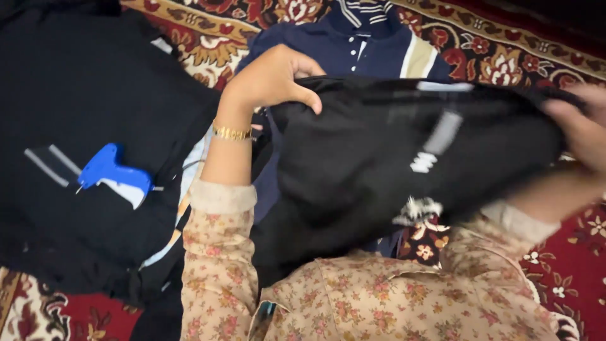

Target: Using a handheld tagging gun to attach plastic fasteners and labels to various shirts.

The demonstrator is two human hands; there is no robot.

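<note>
A red patterned carpet (505,63) with cream and gold floral borders is seen spread across the floor, and it fills whatever of the room the head view takes in — no walls or furniture are shown. A black garment (391,158) with white and grey markings is held up above the carpet, stretched between the two hands in the middle and right of the view. Its upper left edge is gripped by the left hand (271,79), whose fingers are curled over the cloth with the thumb pressed against the front; a gold bracelet (231,132) is worn at that wrist. The far right end of the garment is clutched by the right hand (584,132), which is blurred, so only a closed grasp on the fabric can be made out. Beneath the lifted garment a navy polo shirt (360,44) with white and tan stripes is laid flat on the carpet. To the left, well apart from both hands, a pile of black clothing (95,82) is laid out — and on it a blue tagging gun (113,173) is rested. Floral beige sleeves (353,297) are seen along the bottom.
</note>
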